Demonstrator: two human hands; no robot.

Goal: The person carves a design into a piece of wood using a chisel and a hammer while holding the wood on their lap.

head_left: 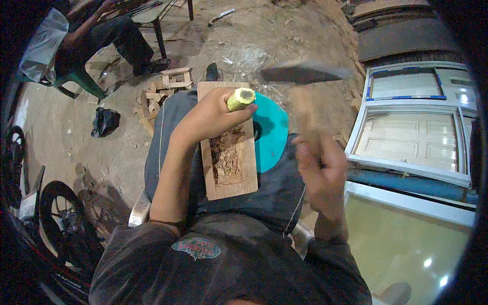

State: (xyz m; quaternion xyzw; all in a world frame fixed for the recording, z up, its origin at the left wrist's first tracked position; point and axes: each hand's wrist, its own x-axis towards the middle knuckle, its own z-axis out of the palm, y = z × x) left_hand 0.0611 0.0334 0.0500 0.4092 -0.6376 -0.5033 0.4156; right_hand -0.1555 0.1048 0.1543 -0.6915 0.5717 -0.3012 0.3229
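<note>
A wooden board (231,190) lies across my lap, with a rough recess full of wood chips (229,160) cut into its middle. My left hand (211,114) is wrapped round the yellow handle (241,99) of a chisel-like tool, held upright over the board's far part; its lower end is hidden by the hand. My right hand (323,165), smeared by motion, grips a hammer by its wooden handle (306,107). The dark hammer head (305,72) is raised to the right of the yellow handle, apart from it. Under the board's right side sits a flat teal piece (274,134).
Small wooden frames (177,78) and offcuts lie beyond my left knee, near a black plastic bag (105,122). Another person (114,43) sits at the far left. A motorcycle wheel (63,213) stands at left. White framed panels (412,104) are stacked on the right.
</note>
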